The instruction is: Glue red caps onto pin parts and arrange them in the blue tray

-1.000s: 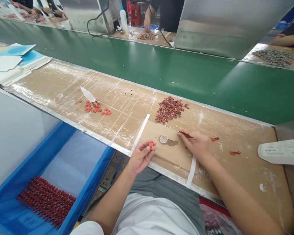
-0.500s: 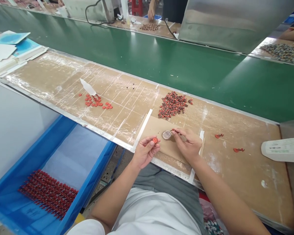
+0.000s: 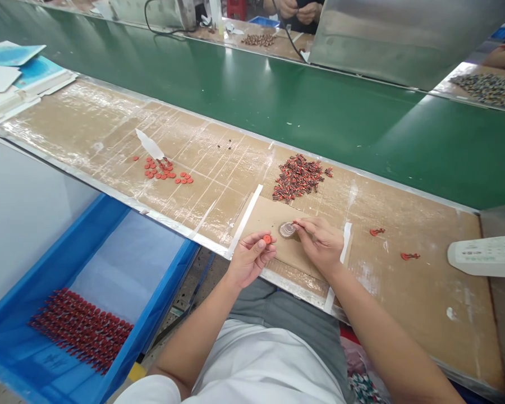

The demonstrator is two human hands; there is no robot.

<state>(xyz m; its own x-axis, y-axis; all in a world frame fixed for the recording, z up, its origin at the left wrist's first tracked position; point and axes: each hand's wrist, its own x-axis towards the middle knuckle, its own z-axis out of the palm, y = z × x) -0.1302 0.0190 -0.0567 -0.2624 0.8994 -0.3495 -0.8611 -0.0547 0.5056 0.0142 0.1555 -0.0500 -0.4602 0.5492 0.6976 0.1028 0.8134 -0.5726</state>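
Observation:
A small red disc (image 3: 267, 239) is pinched between the fingertips of my left hand (image 3: 250, 258), near the table's front edge. Just right of it, my right hand (image 3: 320, 241) grips a small dark red piece (image 3: 295, 223) over a small round clear dish (image 3: 287, 229). The dish stands on a cardboard sheet (image 3: 265, 216). Behind the sheet lies a pile of small red and dark pieces (image 3: 298, 178). Loose red discs (image 3: 155, 168) lie to the left beside a white strip (image 3: 149, 144). Two red assembled pieces (image 3: 410, 256) rest on the right.
A blue bin (image 3: 151, 297) holding rows of red pieces sits low at the left. A green belt (image 3: 252, 84) runs behind the table. White and blue cards (image 3: 8, 84) lie far left; a white container (image 3: 488, 256) is at right. Across the belt, a person's hands are visible.
My right hand has shifted slightly left, with the small piece still over the dish. Across the belt, another person's hands have come together above the far table.

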